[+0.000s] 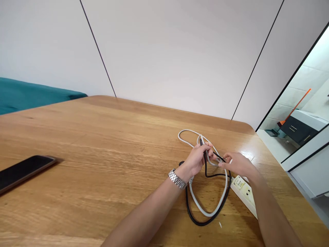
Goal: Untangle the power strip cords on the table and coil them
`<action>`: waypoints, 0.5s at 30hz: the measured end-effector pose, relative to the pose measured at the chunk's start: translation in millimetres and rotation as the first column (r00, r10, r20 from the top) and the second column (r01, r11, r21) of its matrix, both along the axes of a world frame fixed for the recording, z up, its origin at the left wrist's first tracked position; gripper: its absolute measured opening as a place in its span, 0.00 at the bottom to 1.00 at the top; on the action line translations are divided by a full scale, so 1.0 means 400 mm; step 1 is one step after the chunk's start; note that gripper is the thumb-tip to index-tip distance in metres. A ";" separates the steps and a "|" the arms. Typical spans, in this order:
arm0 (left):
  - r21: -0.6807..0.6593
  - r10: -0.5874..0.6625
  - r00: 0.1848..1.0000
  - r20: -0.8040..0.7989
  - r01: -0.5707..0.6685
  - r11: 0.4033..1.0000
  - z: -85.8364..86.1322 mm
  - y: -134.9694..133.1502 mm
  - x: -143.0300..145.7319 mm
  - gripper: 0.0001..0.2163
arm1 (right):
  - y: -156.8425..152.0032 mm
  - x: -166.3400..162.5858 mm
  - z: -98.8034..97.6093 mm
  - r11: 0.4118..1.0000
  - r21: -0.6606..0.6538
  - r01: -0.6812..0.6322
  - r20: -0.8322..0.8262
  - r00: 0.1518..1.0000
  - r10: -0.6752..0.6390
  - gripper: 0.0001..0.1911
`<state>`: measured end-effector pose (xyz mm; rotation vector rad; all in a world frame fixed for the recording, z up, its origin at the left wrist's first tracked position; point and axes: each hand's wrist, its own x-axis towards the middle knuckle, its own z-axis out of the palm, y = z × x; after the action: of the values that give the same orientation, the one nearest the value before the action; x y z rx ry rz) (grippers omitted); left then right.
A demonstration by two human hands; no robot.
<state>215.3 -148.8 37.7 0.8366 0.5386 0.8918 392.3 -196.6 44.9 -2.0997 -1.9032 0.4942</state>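
Observation:
My left hand (197,158), with a metal watch (177,178) on its wrist, is closed round a bundle of a white cable (197,202) and a black cable (205,222). Both cables hang in loops on the wooden table (102,137) below the hands. A further white loop (183,134) lies beyond my left hand. My right hand (238,164) pinches the cables just to the right of the left hand. A white power strip (244,193) lies under my right forearm.
A dark phone (23,170) lies flat near the table's left edge. A teal cushion (31,94) sits behind the table at far left. A white wall stands behind. At right, a doorway shows a tiled room with a dark cabinet (295,130).

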 end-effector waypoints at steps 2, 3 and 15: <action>-0.009 -0.021 0.999 0.037 0.022 1.000 0.012 0.004 -0.008 0.04 | 0.011 0.006 -0.020 0.994 -0.089 -0.060 0.031 0.997 0.063 0.17; 0.008 -0.034 0.999 0.035 0.034 0.999 0.017 0.006 -0.013 0.04 | 0.016 0.010 -0.030 0.987 -0.108 -0.116 0.002 0.993 0.117 0.16; 0.574 0.097 0.919 -0.382 0.153 0.805 0.081 -0.004 -0.082 0.14 | 0.020 0.080 -0.030 0.955 -0.057 -0.292 -0.270 0.925 0.267 0.22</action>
<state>182.5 -150.5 70.3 1.6283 0.5985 0.8758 424.3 -188.6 32.8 -1.7167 -2.0628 0.8924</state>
